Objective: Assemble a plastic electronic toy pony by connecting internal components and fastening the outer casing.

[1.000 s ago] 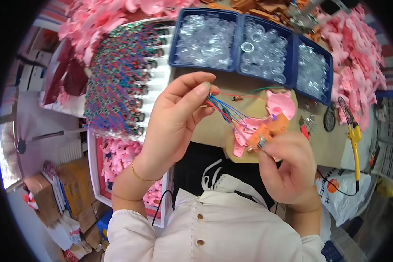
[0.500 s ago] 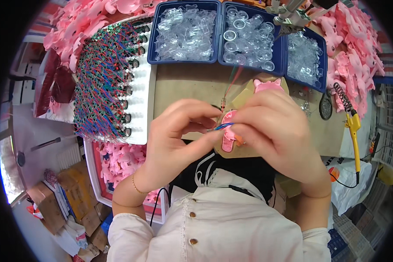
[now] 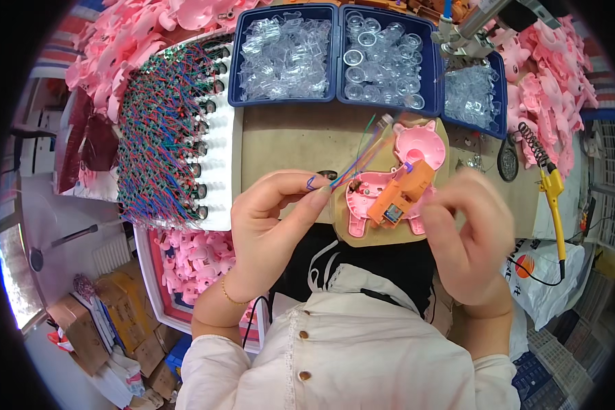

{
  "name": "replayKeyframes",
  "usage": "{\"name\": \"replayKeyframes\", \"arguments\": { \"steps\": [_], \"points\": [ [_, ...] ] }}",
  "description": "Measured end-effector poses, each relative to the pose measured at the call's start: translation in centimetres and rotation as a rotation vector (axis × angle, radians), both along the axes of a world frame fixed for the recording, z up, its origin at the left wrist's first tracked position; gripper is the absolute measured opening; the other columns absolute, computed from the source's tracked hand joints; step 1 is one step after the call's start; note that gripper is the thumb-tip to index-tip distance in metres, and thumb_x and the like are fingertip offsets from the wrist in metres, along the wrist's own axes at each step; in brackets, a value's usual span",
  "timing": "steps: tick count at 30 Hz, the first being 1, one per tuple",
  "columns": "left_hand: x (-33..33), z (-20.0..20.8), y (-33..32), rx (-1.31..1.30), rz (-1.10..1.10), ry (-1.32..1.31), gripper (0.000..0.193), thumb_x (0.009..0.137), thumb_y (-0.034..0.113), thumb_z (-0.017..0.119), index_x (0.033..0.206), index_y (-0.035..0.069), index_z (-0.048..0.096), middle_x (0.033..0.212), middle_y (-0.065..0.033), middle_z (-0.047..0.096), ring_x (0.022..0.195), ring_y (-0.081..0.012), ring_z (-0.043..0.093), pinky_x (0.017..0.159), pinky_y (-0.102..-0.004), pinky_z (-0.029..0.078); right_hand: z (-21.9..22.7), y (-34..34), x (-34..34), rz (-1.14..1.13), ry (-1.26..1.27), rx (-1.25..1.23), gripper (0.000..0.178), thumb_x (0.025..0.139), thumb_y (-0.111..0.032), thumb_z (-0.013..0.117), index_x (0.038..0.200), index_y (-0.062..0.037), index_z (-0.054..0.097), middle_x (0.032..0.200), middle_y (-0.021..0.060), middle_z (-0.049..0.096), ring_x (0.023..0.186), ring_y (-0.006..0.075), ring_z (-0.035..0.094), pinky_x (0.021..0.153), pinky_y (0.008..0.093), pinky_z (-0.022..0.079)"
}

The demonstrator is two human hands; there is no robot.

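Between thumb and forefinger, my left hand (image 3: 273, 215) pinches thin coloured wires (image 3: 354, 164), mostly blue and green. Their far ends slant up and right, blurred. Apart from it, my right hand (image 3: 468, 236) is curled and smeared by motion; whether its fingers hold anything cannot be made out. Between my hands lies a pink animal-shaped plastic shell half (image 3: 424, 152), open side up, on a tan board (image 3: 430, 236). An orange plastic module (image 3: 404, 193) sits across the shell's body, with a small circuit part at its lower end.
Blue bins of clear plastic parts (image 3: 335, 55) stand along the back. Left is a white foam tray (image 3: 222, 150) heaped with wired components. A yellow-handled soldering iron (image 3: 553, 198) hangs at right. Pink shells pile up behind (image 3: 547, 102), and fill a crate (image 3: 198, 263) lower left.
My hands were close together at the wires; my right hand has moved away to the right. My left hand still pinches them. The pink shell and orange module are now uncovered.
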State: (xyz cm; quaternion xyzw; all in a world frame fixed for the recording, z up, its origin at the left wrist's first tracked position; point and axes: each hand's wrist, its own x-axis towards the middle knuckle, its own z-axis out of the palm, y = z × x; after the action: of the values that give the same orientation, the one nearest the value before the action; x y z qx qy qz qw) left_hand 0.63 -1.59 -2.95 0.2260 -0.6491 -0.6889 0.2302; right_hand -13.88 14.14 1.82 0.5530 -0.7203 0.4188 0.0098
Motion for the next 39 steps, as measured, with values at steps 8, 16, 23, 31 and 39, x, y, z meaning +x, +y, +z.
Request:
{"name": "replayKeyframes", "arguments": {
  "steps": [8, 16, 23, 31, 39],
  "points": [
    [-0.3, -0.7, 0.8, 0.571, -0.032, 0.093, 0.015, 0.092, 0.012, 0.059, 0.096, -0.002, 0.063, 0.097, -0.0102, 0.066, 0.089, -0.0141, 0.064, 0.075, -0.0249, 0.053, -1.6, -3.1, 0.8, -0.01, -1.194, 0.147, 0.014, 0.086, -0.009, 0.064, 0.097, 0.0005, 0.061, 0.076, 0.0017, 0.061, 0.066, 0.0087, 0.056, 0.058, 0.0229, 0.044],
    [-0.3, -1.9, 2.4, 0.526, 0.04, 0.205, 0.016, 0.096, 0.014, 0.053, 0.099, -0.001, 0.057, 0.099, -0.0121, 0.065, 0.095, -0.0185, 0.063, 0.08, -0.0292, 0.053, -2.9, 1.2, 2.4, 0.284, 0.173, 0.157, 0.029, 0.071, -0.005, 0.064, 0.1, -0.0033, 0.063, 0.085, 0.009, 0.062, 0.069, 0.023, 0.061, 0.059, 0.0304, 0.048],
    [0.1, -2.3, 1.7, 0.303, -0.156, 0.295, 0.017, 0.096, 0.013, 0.052, 0.101, -0.003, 0.056, 0.1, -0.0116, 0.064, 0.095, -0.0179, 0.062, 0.087, -0.0319, 0.048, -2.7, 1.0, -0.1, 0.062, -1.201, 0.272, 0.02, 0.088, -0.007, 0.06, 0.106, 0.0019, 0.061, 0.089, 0.003, 0.063, 0.078, 0.0068, 0.059, 0.061, 0.0209, 0.044],
    [1.2, -0.3, -1.0, 0.332, -0.466, 0.147, 0.011, 0.085, 0.011, 0.065, 0.081, 0.001, 0.065, 0.119, -0.0128, 0.051, 0.106, -0.0187, 0.051, 0.091, -0.0325, 0.041, -1.6, -1.8, -0.9, 0.232, -1.307, 0.272, 0.008, 0.086, -0.005, 0.062, 0.089, 0.0009, 0.066, 0.077, 0.0019, 0.064, 0.067, 0.0057, 0.057, 0.059, 0.0207, 0.044],
    [1.0, 1.7, -3.8, 0.119, -0.575, -0.178, 0.008, 0.075, 0.005, 0.071, 0.076, 0.001, 0.064, 0.091, -0.0053, 0.061, 0.085, -0.0125, 0.055, 0.075, -0.0266, 0.042, -3.2, -6.6, -0.1, 0.257, -0.142, 0.126, 0.014, 0.084, -0.011, 0.062, 0.093, -0.0018, 0.068, 0.078, 0.0069, 0.056, 0.075, 0.0178, 0.057, 0.068, 0.0283, 0.046]
  ]
}}
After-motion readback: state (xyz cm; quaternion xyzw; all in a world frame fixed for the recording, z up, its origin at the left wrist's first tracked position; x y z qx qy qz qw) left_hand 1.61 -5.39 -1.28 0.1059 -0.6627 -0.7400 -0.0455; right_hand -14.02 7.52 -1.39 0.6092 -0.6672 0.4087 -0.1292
